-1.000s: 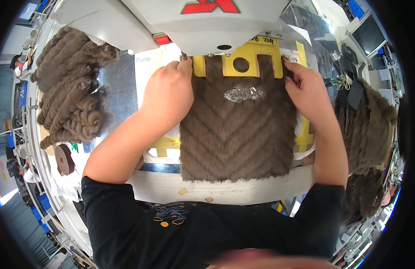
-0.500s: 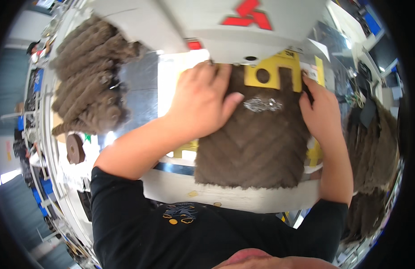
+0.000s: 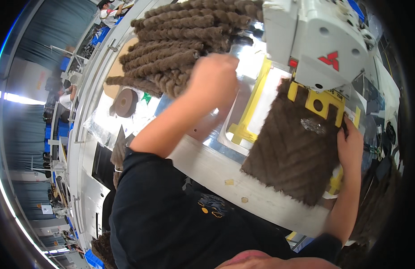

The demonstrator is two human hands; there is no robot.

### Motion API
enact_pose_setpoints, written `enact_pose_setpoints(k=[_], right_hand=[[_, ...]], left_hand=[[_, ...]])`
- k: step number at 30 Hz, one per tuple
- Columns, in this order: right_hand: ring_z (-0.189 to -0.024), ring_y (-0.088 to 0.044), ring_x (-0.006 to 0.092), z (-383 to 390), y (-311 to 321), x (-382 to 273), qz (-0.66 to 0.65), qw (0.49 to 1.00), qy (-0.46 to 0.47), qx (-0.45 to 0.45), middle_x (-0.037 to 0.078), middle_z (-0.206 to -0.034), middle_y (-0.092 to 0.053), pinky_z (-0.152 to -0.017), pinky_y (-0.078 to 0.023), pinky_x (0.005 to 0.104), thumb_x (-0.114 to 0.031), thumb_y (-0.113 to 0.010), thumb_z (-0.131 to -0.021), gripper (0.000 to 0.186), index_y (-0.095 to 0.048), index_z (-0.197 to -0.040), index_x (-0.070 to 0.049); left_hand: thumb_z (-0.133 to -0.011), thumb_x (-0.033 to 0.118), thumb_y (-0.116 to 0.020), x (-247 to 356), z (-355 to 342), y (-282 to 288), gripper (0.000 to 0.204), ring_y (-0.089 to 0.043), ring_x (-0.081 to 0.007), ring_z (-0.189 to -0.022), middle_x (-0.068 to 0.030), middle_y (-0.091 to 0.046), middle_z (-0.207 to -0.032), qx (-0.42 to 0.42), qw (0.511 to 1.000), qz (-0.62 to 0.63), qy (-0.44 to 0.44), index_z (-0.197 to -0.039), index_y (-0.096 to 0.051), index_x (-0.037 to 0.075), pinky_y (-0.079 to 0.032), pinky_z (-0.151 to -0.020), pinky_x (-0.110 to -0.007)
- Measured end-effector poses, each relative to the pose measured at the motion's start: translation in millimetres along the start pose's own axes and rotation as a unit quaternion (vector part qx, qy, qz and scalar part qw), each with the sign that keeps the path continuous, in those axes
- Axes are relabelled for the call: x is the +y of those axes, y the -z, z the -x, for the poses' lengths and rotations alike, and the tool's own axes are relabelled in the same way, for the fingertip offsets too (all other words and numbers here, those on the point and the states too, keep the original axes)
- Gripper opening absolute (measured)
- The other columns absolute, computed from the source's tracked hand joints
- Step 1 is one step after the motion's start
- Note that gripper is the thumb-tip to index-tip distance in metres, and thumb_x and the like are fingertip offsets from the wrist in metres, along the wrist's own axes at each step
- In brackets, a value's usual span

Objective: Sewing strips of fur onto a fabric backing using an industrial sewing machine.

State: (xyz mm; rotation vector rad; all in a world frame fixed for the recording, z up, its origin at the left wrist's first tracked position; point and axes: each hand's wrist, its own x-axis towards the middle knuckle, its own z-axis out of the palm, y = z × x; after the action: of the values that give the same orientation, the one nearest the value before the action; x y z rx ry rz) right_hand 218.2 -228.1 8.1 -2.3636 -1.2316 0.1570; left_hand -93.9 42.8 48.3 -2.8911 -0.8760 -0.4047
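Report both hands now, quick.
Left hand: blurred, near the ridged brown fur; open or closed, cannot tell.
Right hand: at the edge of the flat fur panel; grip cannot be told.

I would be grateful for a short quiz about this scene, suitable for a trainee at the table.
1. True or false: the right hand is at the right edge of the flat fur piece.
2. Choose: what colour is the plate with the round hole? A) blue B) yellow C) green
3. Fill in "touching" or "apart from": the left hand is ____ the flat fur piece.

Key: 1. True. 2. B. 3. apart from.
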Motion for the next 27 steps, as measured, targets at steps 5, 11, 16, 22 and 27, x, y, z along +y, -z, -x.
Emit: enact_pose_setpoints(k=[5,11,16,22,27], right_hand=[[-0.090,-0.067,0.0456,0.3,5.9,-6.7,-0.008,1.000,0.004,-0.007,0.028,-0.096,-0.070,-0.081,-0.052,0.0508,-0.013,-0.059,-0.092,0.041,-0.065,-0.131,0.000],[-0.092,-0.067,0.0455,2.3,11.0,-9.7,-0.001,1.000,-0.017,-0.015,0.028,-0.098,-0.070,-0.082,-0.053,0.0505,-0.015,-0.060,-0.091,0.042,-0.066,-0.130,0.001],[-0.096,-0.066,0.0412,8.8,14.4,-22.2,0.000,0.999,0.021,0.044,0.023,-0.105,-0.066,-0.085,-0.052,0.0465,-0.012,-0.066,-0.088,0.040,-0.067,-0.126,0.000],[-0.103,-0.063,0.0336,41.2,71.2,-90.0,-0.166,0.958,0.218,0.087,0.016,-0.112,-0.062,-0.091,-0.050,0.0373,-0.012,-0.077,-0.080,0.049,-0.065,-0.126,-0.001],[-0.099,-0.064,0.0358,64.2,98.4,-131.9,-0.235,0.919,0.317,-0.018,0.017,-0.111,-0.064,-0.087,-0.052,0.0402,-0.020,-0.081,-0.080,0.057,-0.062,-0.132,-0.002]], left_hand=[[-0.081,0.007,-0.062,-108.7,28.8,21.6,0.027,-0.067,-0.0360,-0.110,-0.0158,-0.071,-0.108,-0.038,0.969,-0.142,0.197,-0.106,-0.070,0.007,-0.055,-0.092,-0.046],[-0.080,0.009,-0.065,-118.5,41.8,40.4,0.025,-0.066,-0.0384,-0.107,-0.0189,-0.069,-0.105,-0.062,0.968,-0.130,0.207,-0.104,-0.064,0.004,-0.053,-0.091,-0.050],[-0.090,0.012,-0.071,-46.8,39.8,123.0,0.020,-0.072,-0.0290,-0.090,-0.0154,-0.072,-0.097,0.266,0.949,0.043,0.162,-0.106,-0.065,0.003,-0.056,-0.080,-0.041],[-0.098,0.004,-0.064,40.2,36.5,165.1,0.033,-0.071,-0.0292,-0.101,-0.0189,-0.069,-0.114,0.363,0.704,0.607,-0.067,-0.129,-0.057,-0.005,-0.059,-0.092,-0.043],[-0.089,0.001,-0.070,93.5,5.3,116.5,0.042,-0.062,-0.0374,-0.121,-0.0189,-0.065,-0.119,0.099,0.530,0.828,-0.157,-0.128,-0.055,-0.002,-0.044,-0.111,-0.051]])
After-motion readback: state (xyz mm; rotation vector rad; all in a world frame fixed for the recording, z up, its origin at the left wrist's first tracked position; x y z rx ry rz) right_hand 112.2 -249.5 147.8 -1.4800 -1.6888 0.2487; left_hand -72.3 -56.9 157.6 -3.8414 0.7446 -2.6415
